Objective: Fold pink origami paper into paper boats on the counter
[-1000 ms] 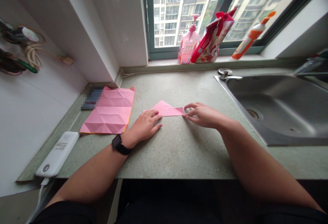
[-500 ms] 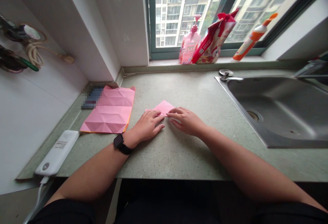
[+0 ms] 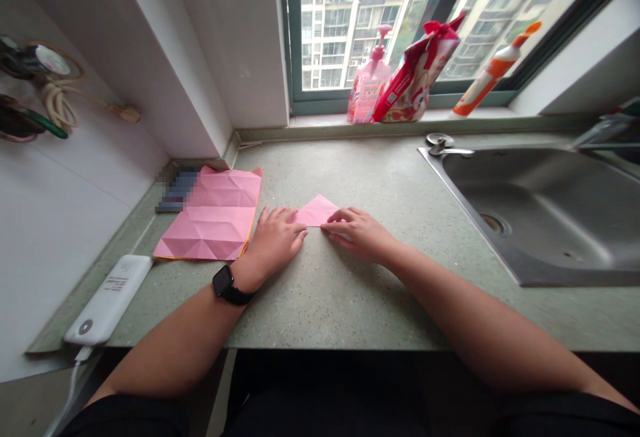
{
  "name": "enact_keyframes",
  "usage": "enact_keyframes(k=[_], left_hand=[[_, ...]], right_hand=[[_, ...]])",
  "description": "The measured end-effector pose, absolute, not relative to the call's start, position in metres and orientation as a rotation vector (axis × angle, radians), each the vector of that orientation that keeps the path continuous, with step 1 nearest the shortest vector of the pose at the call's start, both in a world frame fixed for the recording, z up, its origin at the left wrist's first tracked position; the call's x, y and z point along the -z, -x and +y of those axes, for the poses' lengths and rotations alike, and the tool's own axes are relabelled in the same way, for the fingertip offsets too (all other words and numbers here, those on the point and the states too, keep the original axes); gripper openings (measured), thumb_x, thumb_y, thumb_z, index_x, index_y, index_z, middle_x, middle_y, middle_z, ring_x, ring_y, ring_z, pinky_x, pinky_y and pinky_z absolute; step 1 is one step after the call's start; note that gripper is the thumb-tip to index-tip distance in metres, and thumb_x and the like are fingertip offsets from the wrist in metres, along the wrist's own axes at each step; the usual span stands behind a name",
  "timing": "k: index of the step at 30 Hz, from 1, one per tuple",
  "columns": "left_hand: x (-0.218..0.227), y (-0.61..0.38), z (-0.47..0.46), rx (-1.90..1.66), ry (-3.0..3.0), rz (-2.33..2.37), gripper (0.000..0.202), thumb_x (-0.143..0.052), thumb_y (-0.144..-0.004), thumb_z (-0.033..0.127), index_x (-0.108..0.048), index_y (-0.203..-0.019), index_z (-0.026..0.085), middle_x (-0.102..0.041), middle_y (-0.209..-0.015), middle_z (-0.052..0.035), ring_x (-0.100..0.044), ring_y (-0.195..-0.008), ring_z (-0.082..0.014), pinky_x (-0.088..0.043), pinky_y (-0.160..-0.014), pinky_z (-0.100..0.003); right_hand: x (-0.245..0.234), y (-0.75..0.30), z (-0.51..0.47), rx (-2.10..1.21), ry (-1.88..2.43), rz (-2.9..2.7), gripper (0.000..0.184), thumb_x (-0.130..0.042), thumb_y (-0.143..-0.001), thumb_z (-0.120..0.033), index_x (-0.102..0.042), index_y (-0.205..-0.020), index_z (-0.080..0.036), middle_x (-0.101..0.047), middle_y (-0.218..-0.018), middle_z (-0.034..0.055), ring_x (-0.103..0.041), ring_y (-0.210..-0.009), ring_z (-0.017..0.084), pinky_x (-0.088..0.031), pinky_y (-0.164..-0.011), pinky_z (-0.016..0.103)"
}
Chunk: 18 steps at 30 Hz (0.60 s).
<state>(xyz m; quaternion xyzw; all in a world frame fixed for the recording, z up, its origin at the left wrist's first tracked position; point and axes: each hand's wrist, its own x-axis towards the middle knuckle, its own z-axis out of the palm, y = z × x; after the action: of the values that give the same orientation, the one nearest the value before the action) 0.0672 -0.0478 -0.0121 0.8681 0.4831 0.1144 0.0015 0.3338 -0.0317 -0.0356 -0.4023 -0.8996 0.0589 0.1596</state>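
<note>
Left hand (image 3: 274,240): loosely spread over left end of folded pink paper (image 3: 319,210), no grip visible.
Paper: lying on surface (image 3: 345,303) between both hands; probably light, thin, easily creased; best taken by straight near edge.
Right hand (image 3: 363,235): curled over right end; pinching or only pressing, unclear.

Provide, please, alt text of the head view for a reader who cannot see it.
A left hand and right hand touch a small folded pink paper on a speckled counter. A creased pink sheet lies to the left, a metal sink to the right.
</note>
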Motion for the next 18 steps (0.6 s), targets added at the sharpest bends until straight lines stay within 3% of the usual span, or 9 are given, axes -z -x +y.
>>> enact_keyframes(k=[12,18], left_hand=[[0.004,-0.045,-0.041,-0.399,-2.615,1.781,0.021,-0.068,-0.101,0.025,-0.088,-0.096,0.02,-0.074,-0.143,-0.0151,-0.068,-0.129,-0.0409,-0.055,-0.111,-0.063],[0.0,-0.041,-0.031,-0.8,-2.613,1.364,0.027,-0.054,-0.111,0.024,-0.079,-0.117,0.018,-0.077,-0.126,-0.0125,-0.072,-0.119,-0.0281,-0.059,-0.11,-0.048]], right_hand=[[0.035,-0.336,-0.032,-0.207,1.16,-2.565,0.027,-0.071,-0.104,-0.025,-0.084,-0.127,-0.034,-0.079,-0.125,0.0084,-0.071,-0.108,0.026,-0.057,-0.096,0.043],[0.036,-0.337,-0.031,-0.197,1.134,-2.582,0.029,-0.072,-0.103,-0.024,-0.084,-0.128,-0.033,-0.078,-0.126,0.0091,-0.071,-0.109,0.027,-0.058,-0.098,0.044]])
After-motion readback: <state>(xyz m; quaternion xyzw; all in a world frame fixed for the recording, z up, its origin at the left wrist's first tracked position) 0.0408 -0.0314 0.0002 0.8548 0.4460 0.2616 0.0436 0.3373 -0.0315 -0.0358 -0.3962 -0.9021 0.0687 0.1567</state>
